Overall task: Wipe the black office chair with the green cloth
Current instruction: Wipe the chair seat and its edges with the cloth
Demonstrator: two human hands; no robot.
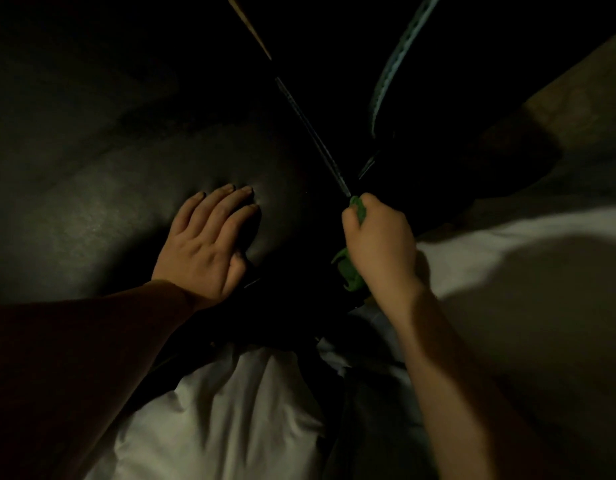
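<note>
The black office chair fills the dim left and centre of the view, its padded leather surface catching a little light. My left hand lies flat on that padding, fingers spread and pressing into it. My right hand is closed in a fist around the green cloth, which shows above and below the fist. The fist sits against the chair's stitched edge seam, just right of the left hand.
White fabric lies below the hands and spreads to the right. A second dark curved edge with pale stitching rises at the top right. A brownish surface shows at the far right. The scene is very dark.
</note>
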